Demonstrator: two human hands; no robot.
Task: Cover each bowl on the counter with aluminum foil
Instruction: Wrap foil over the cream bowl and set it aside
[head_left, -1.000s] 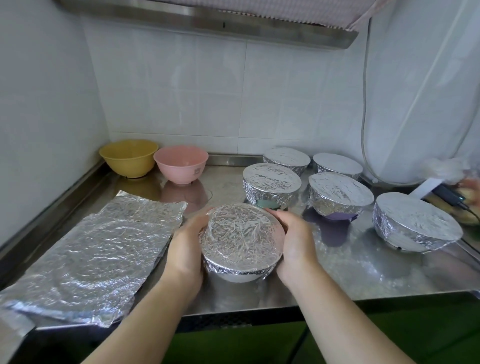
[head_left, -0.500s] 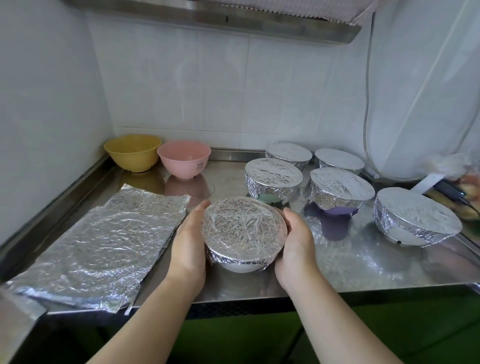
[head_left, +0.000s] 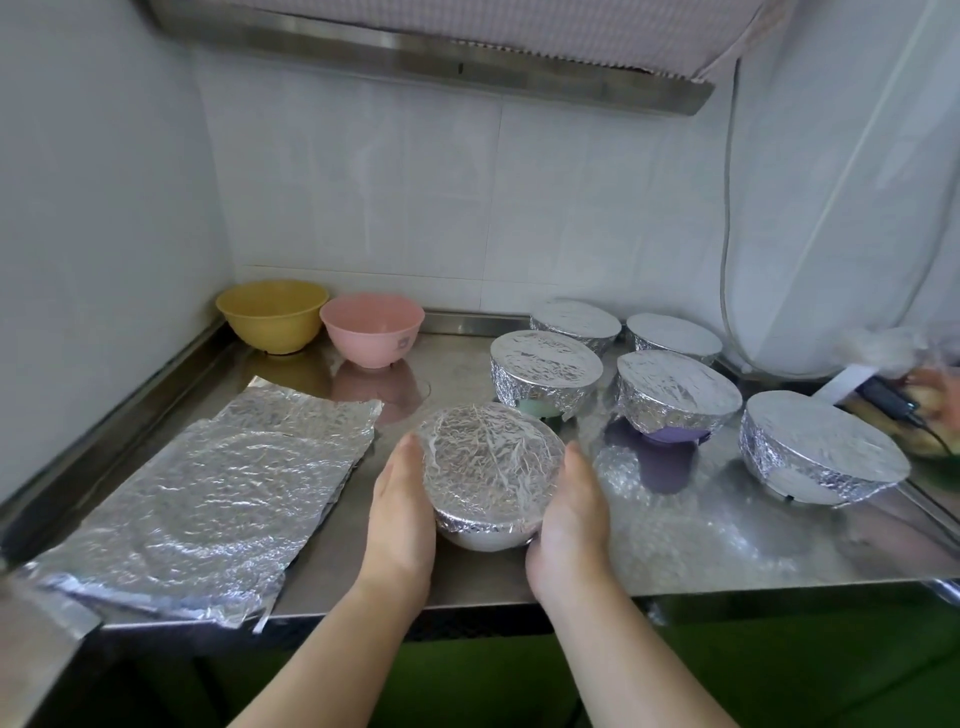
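Note:
A white bowl with crinkled foil over its top (head_left: 491, 467) sits near the counter's front edge. My left hand (head_left: 402, 519) cups its left side and my right hand (head_left: 571, 514) cups its right side, both against the foil skirt. A yellow bowl (head_left: 271, 314) and a pink bowl (head_left: 371, 327) stand uncovered at the back left. Several foil-covered bowls stand to the right, among them a green one (head_left: 545, 366), a purple one (head_left: 675, 395) and a large one (head_left: 815, 452). Loose foil sheets (head_left: 208, 499) lie flat on the left.
The steel counter (head_left: 727, 540) ends at a front edge just below my wrists. White tiled walls close off the left and back. A black cable and some items (head_left: 893, 400) lie at the far right, under a hanging white cloth.
The bowl and both hands have shifted slightly away from the front edge. My fingers now lie flatter along the bowl's sides instead of curling over the rim.

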